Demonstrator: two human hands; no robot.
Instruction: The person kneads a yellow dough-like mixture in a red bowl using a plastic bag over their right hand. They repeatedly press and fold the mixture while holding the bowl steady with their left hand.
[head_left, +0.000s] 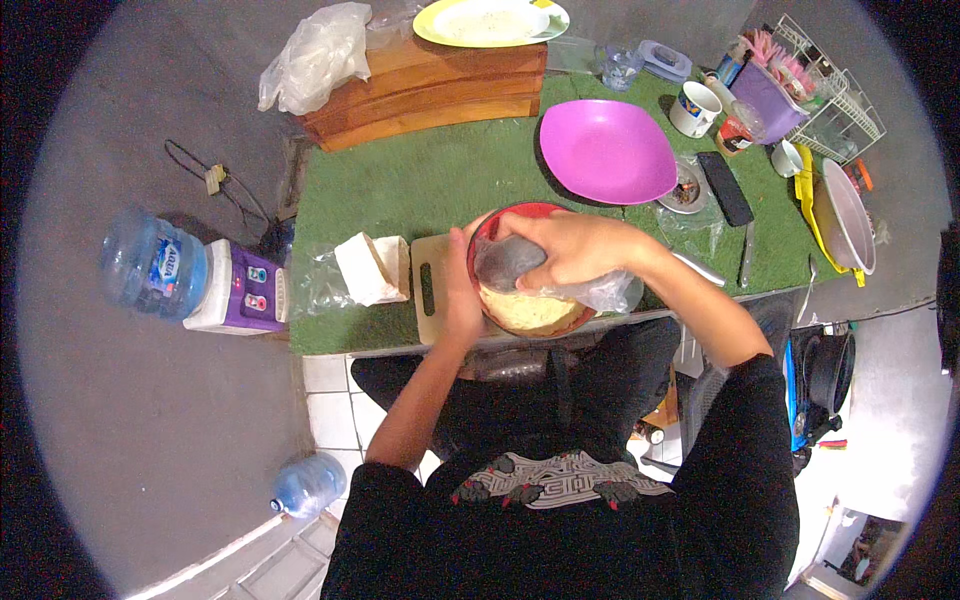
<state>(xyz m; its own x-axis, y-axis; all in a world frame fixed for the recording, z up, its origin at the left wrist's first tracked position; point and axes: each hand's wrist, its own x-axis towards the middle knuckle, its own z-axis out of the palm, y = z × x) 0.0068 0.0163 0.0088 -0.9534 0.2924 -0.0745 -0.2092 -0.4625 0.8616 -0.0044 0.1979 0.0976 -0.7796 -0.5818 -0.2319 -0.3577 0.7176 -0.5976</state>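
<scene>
A round red bowl with a pale yellowish mash in it sits at the table's front edge. It partly overlaps a beige cutting board with a slot handle. My left hand grips the bowl's left side, thumb up along the rim. In my right hand is a rounded grey object, perhaps a stone pestle, held over the mash. Clear plastic bunches beneath that hand. Two white blocks, which look like tofu, rest on a plastic bag left of the board.
Behind the bowl lies a pink plate. An ashtray, a black phone and a knife are to the right. A wooden box holds a yellow-rimmed plate. A water dispenser stands left of the table.
</scene>
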